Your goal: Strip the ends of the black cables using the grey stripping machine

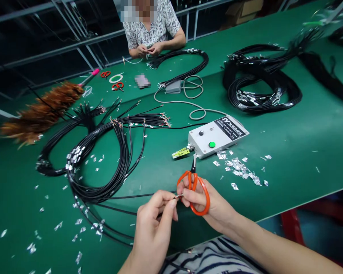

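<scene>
My left hand is closed in a pinch on the end of a thin black cable, whose stripped tip shows between my hands. In my right hand is a pair of scissors with orange handles, its blades pointing away from me. The thumb and a finger of that same hand meet at the cable's tip. Left of my hands lies a coiled bundle of black cables with white tags and bare copper ends. Just beyond the scissors sits a grey control box with a green button and a knob.
Foil scraps litter the green table. Further coils of black cable lie at the right. A brown feather duster, red-handled scissors and a tape roll lie back left. A co-worker sits opposite, hands together.
</scene>
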`<state>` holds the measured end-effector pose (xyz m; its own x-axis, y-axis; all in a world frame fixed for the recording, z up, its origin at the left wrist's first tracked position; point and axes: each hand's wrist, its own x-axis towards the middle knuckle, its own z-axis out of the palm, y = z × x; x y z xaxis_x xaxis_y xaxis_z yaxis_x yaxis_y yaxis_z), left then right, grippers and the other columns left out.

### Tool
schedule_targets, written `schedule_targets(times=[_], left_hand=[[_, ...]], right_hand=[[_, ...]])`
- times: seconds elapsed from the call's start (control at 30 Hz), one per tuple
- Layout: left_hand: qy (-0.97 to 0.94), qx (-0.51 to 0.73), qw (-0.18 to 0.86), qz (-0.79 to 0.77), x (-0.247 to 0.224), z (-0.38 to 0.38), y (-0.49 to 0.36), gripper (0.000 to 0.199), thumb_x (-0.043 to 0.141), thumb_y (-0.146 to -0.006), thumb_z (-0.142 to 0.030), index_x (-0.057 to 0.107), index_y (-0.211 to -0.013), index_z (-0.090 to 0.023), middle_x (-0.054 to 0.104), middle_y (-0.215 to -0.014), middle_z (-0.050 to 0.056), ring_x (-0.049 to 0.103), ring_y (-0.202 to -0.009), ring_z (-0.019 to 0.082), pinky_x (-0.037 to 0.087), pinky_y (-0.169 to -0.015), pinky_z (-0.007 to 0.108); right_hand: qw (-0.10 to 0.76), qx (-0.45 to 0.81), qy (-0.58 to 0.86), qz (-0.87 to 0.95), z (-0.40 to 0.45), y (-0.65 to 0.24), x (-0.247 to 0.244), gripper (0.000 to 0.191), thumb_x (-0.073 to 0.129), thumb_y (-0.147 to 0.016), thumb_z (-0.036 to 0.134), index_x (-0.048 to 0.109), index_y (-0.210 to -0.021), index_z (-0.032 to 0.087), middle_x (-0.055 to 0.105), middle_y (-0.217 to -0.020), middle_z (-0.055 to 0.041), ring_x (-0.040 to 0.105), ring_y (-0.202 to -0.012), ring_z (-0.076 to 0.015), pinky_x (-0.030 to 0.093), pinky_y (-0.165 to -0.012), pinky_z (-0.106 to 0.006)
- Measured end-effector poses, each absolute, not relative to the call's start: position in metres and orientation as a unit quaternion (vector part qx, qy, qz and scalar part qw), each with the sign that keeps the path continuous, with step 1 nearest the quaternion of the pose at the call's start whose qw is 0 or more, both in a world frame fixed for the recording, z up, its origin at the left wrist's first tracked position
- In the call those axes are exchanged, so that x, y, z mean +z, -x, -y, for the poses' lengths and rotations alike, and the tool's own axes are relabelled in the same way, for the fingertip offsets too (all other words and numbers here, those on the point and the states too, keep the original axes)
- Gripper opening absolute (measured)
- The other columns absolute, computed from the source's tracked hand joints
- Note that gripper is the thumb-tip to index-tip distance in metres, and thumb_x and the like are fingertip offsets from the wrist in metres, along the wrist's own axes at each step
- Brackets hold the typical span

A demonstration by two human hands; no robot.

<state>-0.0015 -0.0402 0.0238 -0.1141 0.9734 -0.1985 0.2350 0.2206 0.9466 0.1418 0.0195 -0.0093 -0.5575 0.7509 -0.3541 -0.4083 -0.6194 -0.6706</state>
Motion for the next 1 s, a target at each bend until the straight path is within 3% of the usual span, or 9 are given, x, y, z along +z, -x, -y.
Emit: schedule_targets(times=[0.47, 0.77, 0.87, 1.0], left_hand=[[-0.325, 0.380, 0.623, -0.601, 0.031, 0.034, 0.006, 0.047, 0.067, -0.076, -0.062, 0.060, -0.077, -0.015, 0.047, -0.049, -0.004, 0.031, -0.048, 0.007, 0.023, -0.046, 0.017], [-0.309, 0.386, 0.617, -0.612, 0.034, 0.034, 0.005, 0.045, 0.067, -0.078, -0.059, 0.061, -0.077, -0.014, 0.048, -0.050, -0.004, 0.032, -0.048, 0.007, 0.025, -0.047, 0.016], [-0.315, 0.419, 0.591, -0.613, 0.034, 0.037, 0.004, 0.039, 0.065, -0.082, -0.053, 0.063, -0.079, -0.014, 0.049, -0.052, -0.003, 0.036, -0.050, 0.007, 0.028, -0.048, 0.015], [-0.304, 0.446, 0.571, -0.619, 0.035, 0.039, 0.005, 0.034, 0.064, -0.085, -0.049, 0.063, -0.081, -0.015, 0.052, -0.054, -0.003, 0.038, -0.051, 0.006, 0.028, -0.048, 0.014]], right_hand=[[0.350, 0.828, 0.332, 0.286, -0.020, -0.138, -0.013, 0.042, 0.088, -0.065, 0.043, 0.057, -0.077, 0.017, 0.061, -0.074, 0.0019, 0.049, -0.059, -0.0082, 0.038, -0.060, -0.022], [0.359, 0.798, 0.346, 0.339, -0.021, -0.140, -0.013, 0.044, 0.085, -0.066, 0.046, 0.053, -0.079, 0.019, 0.057, -0.072, 0.0038, 0.047, -0.057, -0.0079, 0.038, -0.057, -0.021], [0.331, 0.769, 0.370, 0.402, -0.025, -0.155, -0.009, 0.043, 0.079, -0.071, 0.049, 0.049, -0.080, 0.021, 0.050, -0.065, 0.0061, 0.041, -0.052, -0.0081, 0.033, -0.052, -0.022], [0.223, 0.662, 0.423, 0.577, -0.026, -0.182, 0.003, 0.032, 0.068, -0.082, 0.047, 0.048, -0.081, 0.021, 0.044, -0.067, 0.0050, 0.040, -0.060, -0.0116, 0.032, -0.055, -0.023]])
